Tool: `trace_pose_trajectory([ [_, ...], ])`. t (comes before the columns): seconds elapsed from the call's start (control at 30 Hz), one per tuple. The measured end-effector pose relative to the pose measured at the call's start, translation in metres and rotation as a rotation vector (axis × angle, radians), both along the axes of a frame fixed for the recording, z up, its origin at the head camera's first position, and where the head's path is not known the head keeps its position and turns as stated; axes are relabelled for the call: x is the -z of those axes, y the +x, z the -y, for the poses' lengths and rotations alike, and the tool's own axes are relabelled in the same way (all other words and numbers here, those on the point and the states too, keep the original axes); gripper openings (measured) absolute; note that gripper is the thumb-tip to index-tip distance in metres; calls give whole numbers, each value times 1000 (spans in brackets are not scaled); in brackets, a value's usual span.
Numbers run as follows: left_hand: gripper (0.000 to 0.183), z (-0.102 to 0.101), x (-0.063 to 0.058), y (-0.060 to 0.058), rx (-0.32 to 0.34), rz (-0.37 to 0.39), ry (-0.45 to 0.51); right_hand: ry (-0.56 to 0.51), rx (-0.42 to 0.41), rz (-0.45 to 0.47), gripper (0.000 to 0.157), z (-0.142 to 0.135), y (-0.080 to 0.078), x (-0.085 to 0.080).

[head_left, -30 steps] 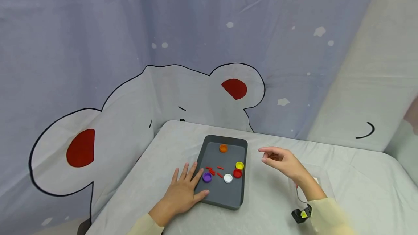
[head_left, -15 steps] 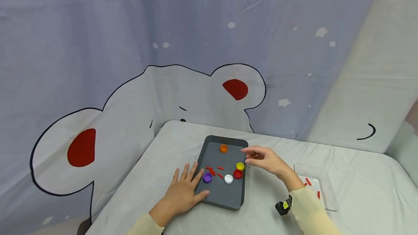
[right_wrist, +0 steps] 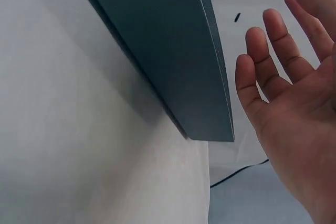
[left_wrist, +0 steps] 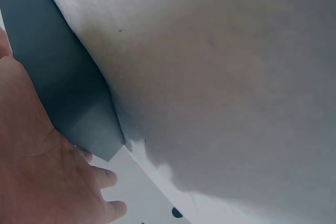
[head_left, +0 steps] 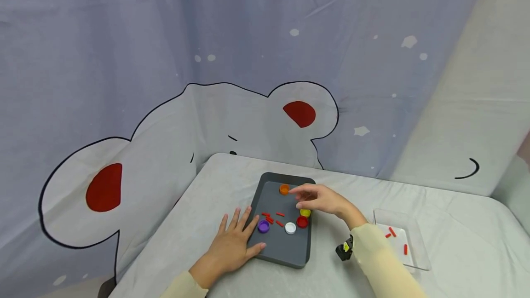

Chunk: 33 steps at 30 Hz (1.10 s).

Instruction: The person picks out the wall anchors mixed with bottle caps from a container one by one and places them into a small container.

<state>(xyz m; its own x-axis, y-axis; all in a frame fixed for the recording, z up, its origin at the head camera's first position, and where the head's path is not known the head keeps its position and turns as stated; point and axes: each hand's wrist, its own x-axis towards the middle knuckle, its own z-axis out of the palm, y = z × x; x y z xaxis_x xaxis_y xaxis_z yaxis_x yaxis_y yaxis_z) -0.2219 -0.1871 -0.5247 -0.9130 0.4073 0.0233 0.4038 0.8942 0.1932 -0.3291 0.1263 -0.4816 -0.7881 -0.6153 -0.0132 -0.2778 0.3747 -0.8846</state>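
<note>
Right hand [head_left: 316, 198] is held over the tray [head_left: 283, 249], fingers loosely spread, nothing pinched, near the orange cap [head_left: 284, 189]; left hand [head_left: 233, 246] is splayed at its edge. Red sticks [head_left: 269, 220] are split between there and the clear box [head_left: 421, 248] (partway done, probably).

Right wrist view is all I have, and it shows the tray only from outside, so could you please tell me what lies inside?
Observer: The tray holds an orange cap, a yellow cap, a red cap, a white cap, a purple cap and red sticks.
Operator: Thank you; what stands to its right?
Observer: A clear box with other red sticks inside.
Operator: And where is the left hand?
Observer: It lies across the tray's left edge.
</note>
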Motion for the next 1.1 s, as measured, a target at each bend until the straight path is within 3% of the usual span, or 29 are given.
trace_pose_trajectory([
  [0.13, 79, 0, 0, -1, -8, 12, -14, 34, -61, 6, 48, 9, -9, 1],
  [0.33, 79, 0, -2, -1, -5, 17, -11, 95, -144, -26, 45, 20, -24, 0],
  [0.57, 79, 0, -1, -2, -2, 2, -27, 232, -219, -61, 42, 31, -38, 6],
  [1.1, 79, 2, -1, -1, -7, 5, -34, 414, -258, -83, 34, 54, -50, 16],
])
